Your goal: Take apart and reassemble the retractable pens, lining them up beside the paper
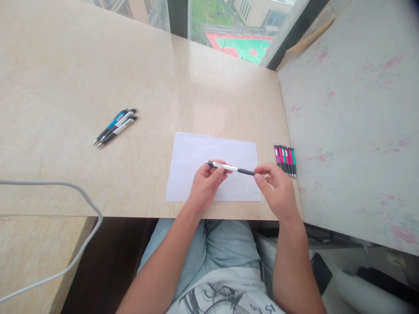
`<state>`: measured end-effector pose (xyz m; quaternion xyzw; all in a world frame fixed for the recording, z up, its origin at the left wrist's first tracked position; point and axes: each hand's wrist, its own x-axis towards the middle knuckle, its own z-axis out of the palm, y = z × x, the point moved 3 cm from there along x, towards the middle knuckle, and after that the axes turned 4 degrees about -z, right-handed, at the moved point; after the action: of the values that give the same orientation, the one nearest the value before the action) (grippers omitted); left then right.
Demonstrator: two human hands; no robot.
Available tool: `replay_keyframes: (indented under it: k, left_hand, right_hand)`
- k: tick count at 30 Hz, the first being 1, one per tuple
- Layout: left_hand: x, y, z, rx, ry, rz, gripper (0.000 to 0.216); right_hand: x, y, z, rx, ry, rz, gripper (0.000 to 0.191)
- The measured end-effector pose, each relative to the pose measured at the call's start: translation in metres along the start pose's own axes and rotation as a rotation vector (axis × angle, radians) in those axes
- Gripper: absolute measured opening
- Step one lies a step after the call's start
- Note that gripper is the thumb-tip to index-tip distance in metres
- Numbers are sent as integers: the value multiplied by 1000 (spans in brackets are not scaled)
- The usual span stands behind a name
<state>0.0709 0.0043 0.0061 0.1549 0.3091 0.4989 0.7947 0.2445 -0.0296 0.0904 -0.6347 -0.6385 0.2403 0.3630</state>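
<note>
Near left edge: a grey cable (65, 226) loops over the corner of the beige marble surface (65, 65) and drops off its near side.

Left of centre, farther out: three click pens (115, 127) lie side by side, touching, angled with tips toward the near left. One has a blue barrel, two have white barrels with black grips.

Centre: a white sheet of paper (196, 148) lies flat on the surface, its near edge close to the surface's near edge. A faint line of writing runs along its far edge; not legible.

Above the paper: the left hand (204, 185) has its fingers (221, 170) clamped on the white section of a black-and-white pen (231, 168). The pen is held roughly level, lifted just over the sheet, running left to right between the two hands.

The right hand (278, 189) pinches the pen's dark right end between thumb and forefinger; remaining fingers are loosely curled.

Right of the paper, just beyond the right hand: a row of pink and teal pens (285, 159) lies packed together, parallel, pointing far to near.

Far right: a pale floral-patterned panel (353, 131) adjoins the surface. A window (235, 26) runs along the far edge, with a sports court visible outside.
</note>
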Motion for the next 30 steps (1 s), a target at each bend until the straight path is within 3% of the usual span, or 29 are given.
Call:
replay_keyframes:
  k: [2,6,12,17,22,27,30]
  left_hand:
    - [0,-1,0,2,-3,0,19]
    - [1,-2,-1,2,-14,-2,19]
    - [2,-1,-3,-6,7,-13,20]
    - [1,-2,-1,17,-2,-21,20]
    - [2,-3,-2,23,17,-28,21]
    - [2,-3,-2,25,4,-35,22]
    - [2,-3,-3,16,19,-35,22]
  right_hand:
    - [-1,-2,0,-20,12,-31,17]
    - [-3,0,2,-70,-15,-6,40]
    - [-4,5,5,38,33,25,26]
    - [-5,9,5,-32,41,65,48]
    - [-6,13,7,51,41,58,24]
    - [-7,12,8,-39,30,81,44]
    - [-6,11,10,25,53,74,28]
